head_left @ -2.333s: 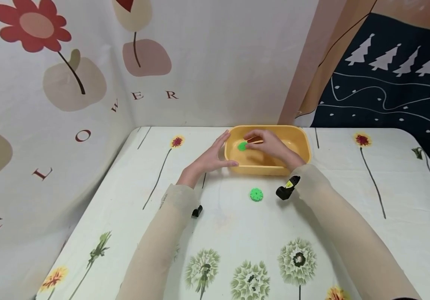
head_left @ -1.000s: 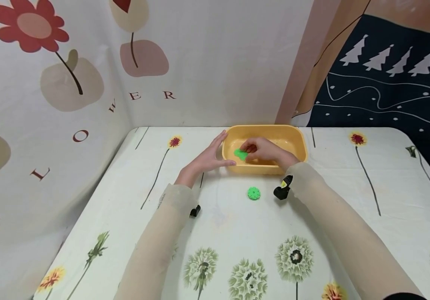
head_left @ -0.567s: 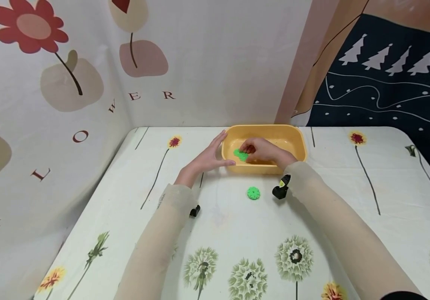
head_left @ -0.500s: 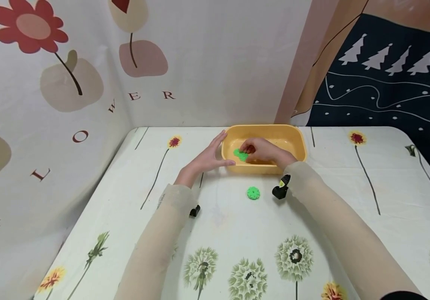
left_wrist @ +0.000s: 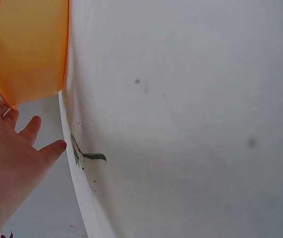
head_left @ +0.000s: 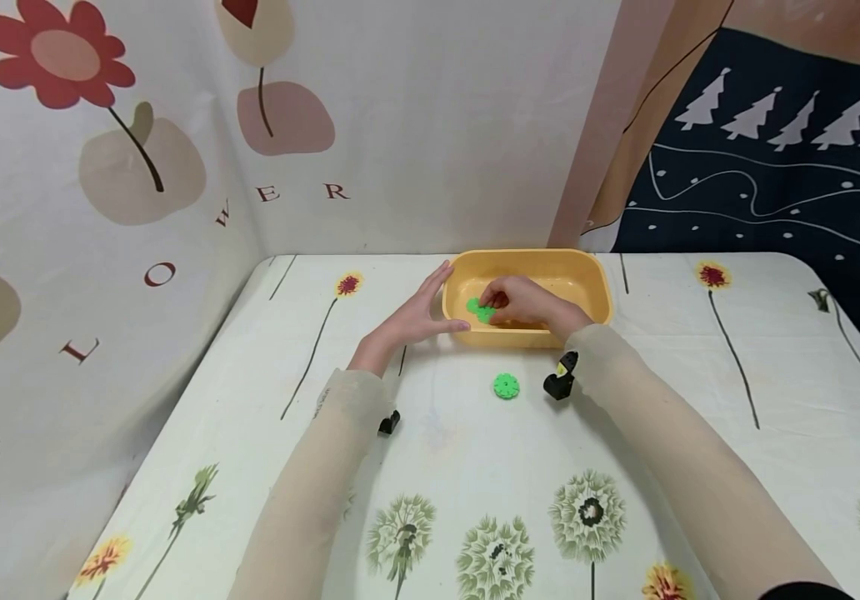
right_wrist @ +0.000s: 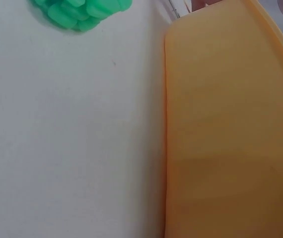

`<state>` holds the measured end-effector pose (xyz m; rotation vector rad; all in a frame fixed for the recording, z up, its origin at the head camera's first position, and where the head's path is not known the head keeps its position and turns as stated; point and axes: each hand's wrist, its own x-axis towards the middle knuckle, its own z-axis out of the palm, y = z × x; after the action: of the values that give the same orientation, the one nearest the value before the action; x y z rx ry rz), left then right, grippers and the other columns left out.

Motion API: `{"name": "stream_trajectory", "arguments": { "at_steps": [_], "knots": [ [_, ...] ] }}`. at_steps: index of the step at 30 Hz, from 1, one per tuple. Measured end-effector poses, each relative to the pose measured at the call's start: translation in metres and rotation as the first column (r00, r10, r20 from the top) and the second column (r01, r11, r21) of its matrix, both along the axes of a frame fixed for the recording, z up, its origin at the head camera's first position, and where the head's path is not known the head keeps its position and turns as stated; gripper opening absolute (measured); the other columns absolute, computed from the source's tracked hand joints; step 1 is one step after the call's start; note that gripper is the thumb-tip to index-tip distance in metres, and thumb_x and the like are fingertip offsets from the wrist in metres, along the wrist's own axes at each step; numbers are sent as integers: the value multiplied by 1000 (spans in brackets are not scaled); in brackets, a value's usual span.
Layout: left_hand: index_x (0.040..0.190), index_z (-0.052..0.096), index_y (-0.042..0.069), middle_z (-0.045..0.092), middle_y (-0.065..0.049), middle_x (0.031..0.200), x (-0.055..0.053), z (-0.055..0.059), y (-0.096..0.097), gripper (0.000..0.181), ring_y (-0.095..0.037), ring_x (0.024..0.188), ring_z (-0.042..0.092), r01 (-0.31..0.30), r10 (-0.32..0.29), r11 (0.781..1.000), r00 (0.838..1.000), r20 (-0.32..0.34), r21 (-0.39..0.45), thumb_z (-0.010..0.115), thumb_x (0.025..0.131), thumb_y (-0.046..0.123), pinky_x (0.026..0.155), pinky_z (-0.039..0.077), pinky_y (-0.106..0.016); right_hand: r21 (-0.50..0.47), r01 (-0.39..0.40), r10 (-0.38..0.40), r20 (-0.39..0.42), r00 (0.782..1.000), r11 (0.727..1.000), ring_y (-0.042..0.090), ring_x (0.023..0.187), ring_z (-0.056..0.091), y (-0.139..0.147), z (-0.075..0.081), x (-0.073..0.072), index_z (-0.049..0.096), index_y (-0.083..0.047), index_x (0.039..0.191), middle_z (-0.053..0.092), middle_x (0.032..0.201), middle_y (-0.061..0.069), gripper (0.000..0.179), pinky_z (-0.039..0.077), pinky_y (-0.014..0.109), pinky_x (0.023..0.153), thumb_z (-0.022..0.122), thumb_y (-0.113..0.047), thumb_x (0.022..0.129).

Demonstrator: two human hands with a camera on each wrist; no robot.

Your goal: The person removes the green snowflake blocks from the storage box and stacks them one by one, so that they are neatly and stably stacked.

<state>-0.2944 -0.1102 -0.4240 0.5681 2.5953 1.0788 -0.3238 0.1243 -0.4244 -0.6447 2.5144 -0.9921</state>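
Note:
A yellow-orange plastic basin (head_left: 587, 287) stands at the far edge of the table. My left hand (head_left: 415, 321) rests at its left end, thumb at the near corner and fingers spread along the side; the left wrist view shows those fingers (left_wrist: 31, 130) extended against the basin (left_wrist: 30, 49). Inside, my right hand (head_left: 523, 300) has curled fingers at green notched discs (head_left: 481, 311) on the basin floor, pinching one by its right side; the fingertips are partly hidden. Another green notched disc (head_left: 507, 386) lies on the table in front, also visible in the right wrist view as a layered green piece (right_wrist: 77, 12).
A white flower-printed cloth (head_left: 445, 483) covers the table. Behind it hangs a printed curtain (head_left: 437, 167), with a dark tree-patterned cloth (head_left: 775, 175) at the right. Black wrist cameras (head_left: 560, 379) hang beneath the sleeves, close to the table.
Since the earliest frame, my right hand has lowered a green disc to the basin floor and slightly nearer. Over the last half second both hands have stayed nearly still.

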Motion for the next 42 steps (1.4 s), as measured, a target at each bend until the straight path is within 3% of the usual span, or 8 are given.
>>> {"name": "stream_trajectory", "arguments": {
  "at_steps": [30, 42],
  "knots": [
    [161, 4, 36, -3, 15, 169, 1, -1, 1, 104, -22, 158, 6, -20, 20, 1000, 1000, 18, -4, 76, 86, 44, 124, 18, -58, 190, -24, 53, -145, 988, 981, 23, 94, 58, -7, 3, 3, 69, -6, 111, 67, 104, 9, 27, 54, 34, 91, 76, -16, 87],
    [161, 4, 34, -4, 14, 169, 2, 1, 1, 103, -23, 158, 5, -14, 14, 1000, 1000, 6, -7, 76, 87, 43, 124, 17, -58, 175, 21, 4, -141, 990, 984, 23, 96, 57, -8, 3, 5, 66, -5, 117, 66, 107, 9, 34, 54, 35, 94, 75, -20, 87]
  ]
}}
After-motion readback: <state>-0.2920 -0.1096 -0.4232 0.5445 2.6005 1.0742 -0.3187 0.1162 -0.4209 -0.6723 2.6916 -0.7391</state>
